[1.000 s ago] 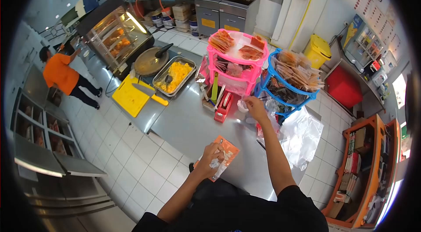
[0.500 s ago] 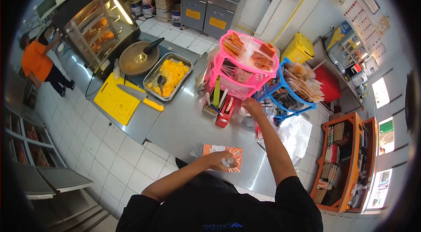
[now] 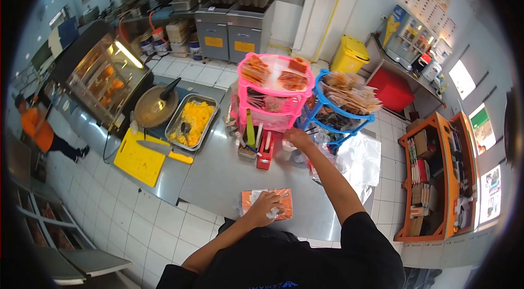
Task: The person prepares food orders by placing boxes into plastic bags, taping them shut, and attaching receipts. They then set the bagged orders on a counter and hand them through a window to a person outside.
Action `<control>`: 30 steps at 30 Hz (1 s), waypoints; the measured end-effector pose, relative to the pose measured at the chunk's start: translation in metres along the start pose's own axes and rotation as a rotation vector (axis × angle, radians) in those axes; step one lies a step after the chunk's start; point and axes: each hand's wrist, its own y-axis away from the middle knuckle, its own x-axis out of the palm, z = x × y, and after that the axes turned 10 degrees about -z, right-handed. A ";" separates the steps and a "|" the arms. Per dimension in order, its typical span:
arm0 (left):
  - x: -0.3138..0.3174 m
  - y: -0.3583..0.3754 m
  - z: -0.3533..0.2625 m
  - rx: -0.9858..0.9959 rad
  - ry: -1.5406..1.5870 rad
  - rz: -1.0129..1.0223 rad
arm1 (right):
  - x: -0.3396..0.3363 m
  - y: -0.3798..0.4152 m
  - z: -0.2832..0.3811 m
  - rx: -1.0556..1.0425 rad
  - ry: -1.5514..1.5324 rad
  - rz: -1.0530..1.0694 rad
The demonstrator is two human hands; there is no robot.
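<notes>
My left hand rests over an orange box near the front edge of the steel table. Its fingers are curled around a small crumpled piece of clear plastic. Stretched forward, my right hand has its fingers closed at a whitish container beside the pink basket stack; whether anything is between the fingertips is hidden. Left of this hand lie a red tape dispenser and a holder with a green-handled tool.
A pink tiered basket and a blue one hold packets. Clear plastic bags lie at right. Further left are a tray of yellow food, a knife on a yellow board, and a person in orange.
My head view has shifted, so the table scene sits further left. Both hands stay at much the same places, the left on the orange box, the right by the pink basket.
</notes>
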 end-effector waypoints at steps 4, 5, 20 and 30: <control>-0.002 -0.002 -0.005 -0.047 0.044 -0.042 | 0.008 -0.001 -0.007 0.021 -0.033 0.077; -0.005 -0.003 -0.008 -0.044 0.046 -0.055 | 0.012 0.000 -0.011 0.000 -0.039 0.086; 0.007 0.006 0.012 -0.144 0.024 -0.004 | -0.008 0.002 -0.015 0.042 -0.068 0.190; 0.005 0.004 0.009 -0.143 0.125 -0.064 | -0.021 0.000 -0.007 0.122 -0.049 0.250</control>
